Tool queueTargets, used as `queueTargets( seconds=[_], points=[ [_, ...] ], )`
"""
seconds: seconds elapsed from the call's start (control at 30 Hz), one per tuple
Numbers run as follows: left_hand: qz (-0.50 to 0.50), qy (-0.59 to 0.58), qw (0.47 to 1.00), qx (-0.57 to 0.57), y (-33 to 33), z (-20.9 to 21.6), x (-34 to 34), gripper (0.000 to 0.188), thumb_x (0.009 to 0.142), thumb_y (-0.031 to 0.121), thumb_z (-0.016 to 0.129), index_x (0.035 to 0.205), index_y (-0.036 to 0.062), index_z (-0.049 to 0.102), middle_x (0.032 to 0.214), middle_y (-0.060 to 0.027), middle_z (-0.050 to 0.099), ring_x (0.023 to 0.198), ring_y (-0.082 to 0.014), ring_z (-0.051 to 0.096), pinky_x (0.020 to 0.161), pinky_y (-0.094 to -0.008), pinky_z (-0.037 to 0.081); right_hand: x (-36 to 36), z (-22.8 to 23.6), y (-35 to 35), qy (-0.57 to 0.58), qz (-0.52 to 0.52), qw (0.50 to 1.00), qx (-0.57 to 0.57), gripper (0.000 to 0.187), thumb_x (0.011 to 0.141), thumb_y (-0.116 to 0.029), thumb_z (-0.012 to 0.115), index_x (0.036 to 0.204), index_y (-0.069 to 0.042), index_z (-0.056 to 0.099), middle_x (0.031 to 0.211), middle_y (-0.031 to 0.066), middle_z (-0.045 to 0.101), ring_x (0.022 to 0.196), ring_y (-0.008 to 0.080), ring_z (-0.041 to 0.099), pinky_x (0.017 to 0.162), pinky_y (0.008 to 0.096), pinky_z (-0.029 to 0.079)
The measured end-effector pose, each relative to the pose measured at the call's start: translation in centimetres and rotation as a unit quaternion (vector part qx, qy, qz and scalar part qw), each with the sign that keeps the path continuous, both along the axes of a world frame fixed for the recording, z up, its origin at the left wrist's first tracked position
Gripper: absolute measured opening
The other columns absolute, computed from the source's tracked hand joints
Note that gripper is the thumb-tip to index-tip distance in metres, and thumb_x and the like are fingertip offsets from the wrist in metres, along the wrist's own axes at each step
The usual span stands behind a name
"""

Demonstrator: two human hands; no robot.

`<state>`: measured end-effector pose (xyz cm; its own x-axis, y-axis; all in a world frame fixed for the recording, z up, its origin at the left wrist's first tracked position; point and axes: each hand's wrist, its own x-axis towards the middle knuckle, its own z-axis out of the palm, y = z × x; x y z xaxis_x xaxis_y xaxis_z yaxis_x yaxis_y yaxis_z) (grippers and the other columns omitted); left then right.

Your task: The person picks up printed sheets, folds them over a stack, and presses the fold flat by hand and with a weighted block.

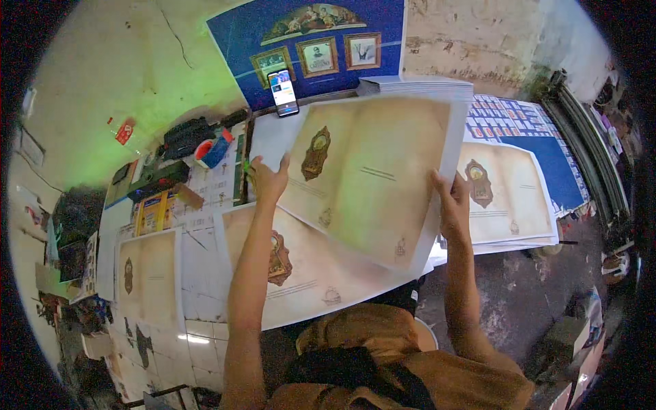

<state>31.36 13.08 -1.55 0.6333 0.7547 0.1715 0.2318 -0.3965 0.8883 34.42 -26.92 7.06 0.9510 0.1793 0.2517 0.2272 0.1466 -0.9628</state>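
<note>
A large printed sheet [389, 157], beige like aged paper with a wall clock picture, is raised and tilted in front of me. My right hand [454, 205] pinches its right edge, thumb on the printed face. My left hand [269, 179] is beside the sheet's left edge, thumb and fingers apart, with nothing visible in it. Beneath the raised sheet lies another printed sheet [307, 301] with the same clock design, partly covered by my left forearm. To the right, a stack of matching sheets [512, 198] rests near my right hand.
A lit phone [283, 96] leans at the back before a blue poster [328, 61]. Behind the raised sheet is a stack of white sheets [417, 85]. A smaller print [147, 277] lies on the tiled surface at left. A red and blue tape roll [213, 148] sits among dark items.
</note>
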Motion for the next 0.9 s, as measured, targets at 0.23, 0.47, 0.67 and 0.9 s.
queueTargets(
  seconds=[0.23, 0.47, 0.67, 0.9],
  points=[
    [-0.197, 0.21, 0.95, 0.122, 2.0, -3.9, 2.1, 0.09, 0.09, 0.067, 0.04, 0.138, -0.0086, 0.038, 0.14, -0.0271, 0.045, 0.128, -0.0407, 0.046, 0.107, -0.0429, 0.035, -2.0, -3.8, -7.6, 0.05, -0.123, 0.991, -0.034, 0.041, 0.091, -0.017, 0.065, 0.126, 0.0, 0.053, 0.111, 0.0081, 0.064, 0.099, 0.0174, 0.059, 0.088, 0.0309, 0.047],
    [-0.33, 0.033, 0.934, -0.131, -3.7, 1.8, 5.2, 0.08, 0.094, 0.063, 0.037, 0.141, -0.0021, 0.039, 0.14, -0.0192, 0.048, 0.131, -0.0315, 0.043, 0.109, -0.0418, 0.033, -4.9, -5.0, -20.7, -0.136, -0.238, 0.957, -0.099, 0.045, 0.087, -0.012, 0.069, 0.126, 0.002, 0.052, 0.119, 0.0132, 0.061, 0.108, 0.0234, 0.057, 0.096, 0.0352, 0.045],
    [-0.615, -0.089, 0.78, -0.072, -0.8, 0.7, 6.7, 0.064, 0.099, 0.056, 0.034, 0.137, 0.0064, 0.047, 0.122, -0.0095, 0.062, 0.116, -0.0242, 0.055, 0.1, -0.0409, 0.044, -4.9, 1.6, -20.0, -0.083, -0.401, 0.912, -0.007, 0.052, 0.089, -0.019, 0.067, 0.133, 0.002, 0.049, 0.126, 0.0129, 0.058, 0.115, 0.0232, 0.052, 0.101, 0.0356, 0.041],
    [-0.667, -0.08, 0.665, -0.326, -4.7, 1.3, 3.7, 0.057, 0.099, 0.051, 0.038, 0.132, 0.0061, 0.051, 0.115, -0.007, 0.064, 0.108, -0.0203, 0.057, 0.094, -0.0375, 0.046, -2.5, 1.1, -19.8, 0.028, -0.372, 0.925, 0.07, 0.048, 0.089, -0.022, 0.067, 0.129, 0.0, 0.053, 0.133, 0.0123, 0.051, 0.12, 0.02, 0.048, 0.097, 0.0327, 0.043]
  ],
)
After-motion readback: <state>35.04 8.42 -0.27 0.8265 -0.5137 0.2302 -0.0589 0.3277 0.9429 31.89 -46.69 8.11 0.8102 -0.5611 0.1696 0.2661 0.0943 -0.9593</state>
